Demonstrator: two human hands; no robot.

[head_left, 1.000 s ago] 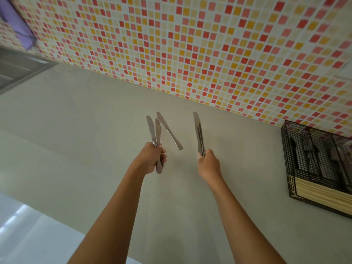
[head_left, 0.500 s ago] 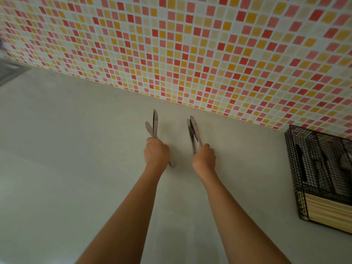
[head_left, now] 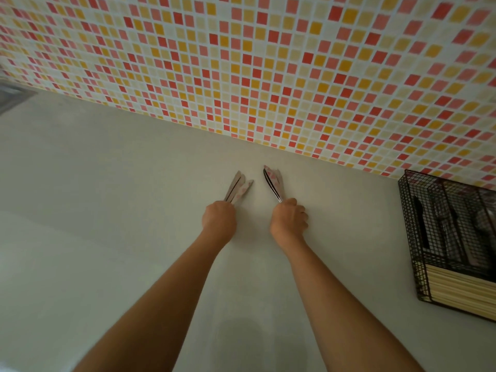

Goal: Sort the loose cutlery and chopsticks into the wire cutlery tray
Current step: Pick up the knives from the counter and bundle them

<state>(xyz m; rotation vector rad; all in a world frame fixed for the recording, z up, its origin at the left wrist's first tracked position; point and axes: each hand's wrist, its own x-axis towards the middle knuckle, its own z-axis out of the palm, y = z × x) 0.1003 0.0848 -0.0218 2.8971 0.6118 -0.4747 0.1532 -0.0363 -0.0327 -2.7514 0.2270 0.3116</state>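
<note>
My left hand [head_left: 219, 222] is closed around a small bundle of steel table knives [head_left: 239, 188], blades fanned out and pointing away toward the wall. My right hand [head_left: 289, 222] grips a second bundle of knives [head_left: 273, 182], blades also pointing away. Both hands hover over the pale countertop, side by side and a little apart. The black wire cutlery tray [head_left: 408, 210] sits at the right edge, well to the right of my right hand. It holds dark cutlery in its far compartments and a row of pale chopsticks [head_left: 464, 294] in the near one.
A mosaic wall of red, orange and cream tiles [head_left: 268, 76] rises directly behind the counter. A grey metal edge, perhaps a sink [head_left: 10, 98], shows at the far left. The pale countertop [head_left: 107, 210] stretches to the left of my hands.
The loose knife that lay between my hands is now in my left hand's bundle. Both hands moved slightly away toward the wall, and the view has tilted up.
</note>
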